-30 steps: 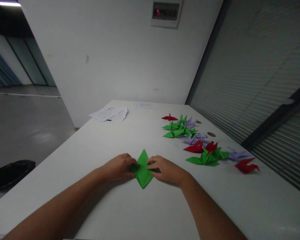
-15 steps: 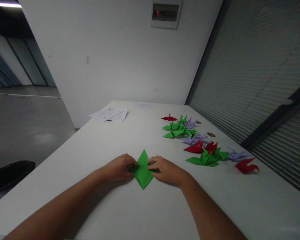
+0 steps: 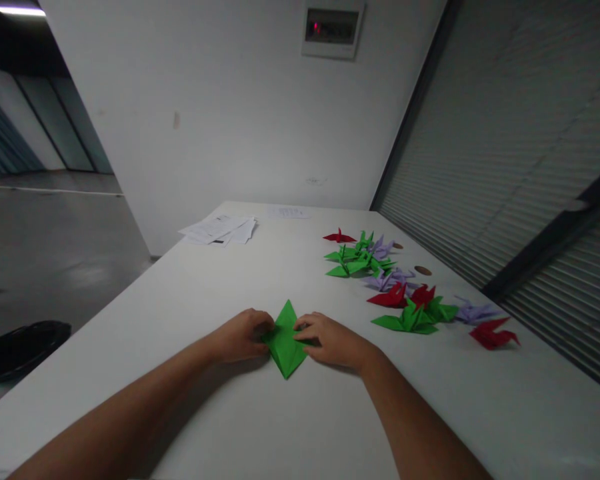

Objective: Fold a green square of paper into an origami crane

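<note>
A green folded origami paper (image 3: 287, 343), shaped like a diamond, lies on the white table in front of me, one point facing away and one toward me. My left hand (image 3: 247, 335) grips its left corner between thumb and curled fingers. At the right corner, my right hand (image 3: 327, 340) pinches the paper the same way, fingertips resting over its surface. Both side corners are partly hidden under the fingers.
Folded paper cranes in green (image 3: 413, 317), red (image 3: 494, 333) and purple (image 3: 475, 311) spread along the table's right side. Printed sheets (image 3: 217, 229) lie at the back left. A black-lined bin (image 3: 25, 350) stands on the floor to the left. Window blinds (image 3: 505, 153) border the right.
Both hands and the green paper stay almost in place. A white object has come into view on the floor at the far left.
</note>
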`<move>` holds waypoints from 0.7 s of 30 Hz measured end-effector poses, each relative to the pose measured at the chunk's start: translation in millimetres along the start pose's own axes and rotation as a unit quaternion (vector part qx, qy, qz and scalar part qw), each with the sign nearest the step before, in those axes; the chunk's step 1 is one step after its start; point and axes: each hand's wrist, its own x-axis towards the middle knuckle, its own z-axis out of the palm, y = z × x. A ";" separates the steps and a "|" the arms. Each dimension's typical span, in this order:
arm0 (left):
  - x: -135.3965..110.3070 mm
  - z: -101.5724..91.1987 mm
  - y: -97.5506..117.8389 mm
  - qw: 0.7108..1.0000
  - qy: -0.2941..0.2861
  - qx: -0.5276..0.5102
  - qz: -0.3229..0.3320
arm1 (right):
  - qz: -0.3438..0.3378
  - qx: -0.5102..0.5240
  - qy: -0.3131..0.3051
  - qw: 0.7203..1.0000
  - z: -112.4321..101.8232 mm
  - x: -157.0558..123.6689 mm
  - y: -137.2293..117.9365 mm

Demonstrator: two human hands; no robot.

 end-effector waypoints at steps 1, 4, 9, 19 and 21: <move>0.0 0.2 -0.4 1.000 0.000 0.000 -0.003 | 0.000 0.001 -0.001 1.000 -0.2 -0.1 -0.1; -0.8 -0.3 -2.6 1.000 -0.007 0.001 0.002 | 0.001 0.001 -0.003 1.000 -0.9 -0.4 -0.7; -2.5 -3.6 -4.8 1.000 -0.017 -0.022 -0.001 | 0.009 0.000 -0.007 1.000 -1.8 -0.9 -2.2; 4.7 5.8 -7.3 0.996 -0.003 -0.085 -0.039 | 0.008 -0.004 -0.008 1.000 -2.7 -0.2 -3.9; 6.4 8.5 -9.9 0.996 0.000 -0.084 -0.027 | 0.007 -0.004 -0.005 1.000 -2.8 -0.1 -4.7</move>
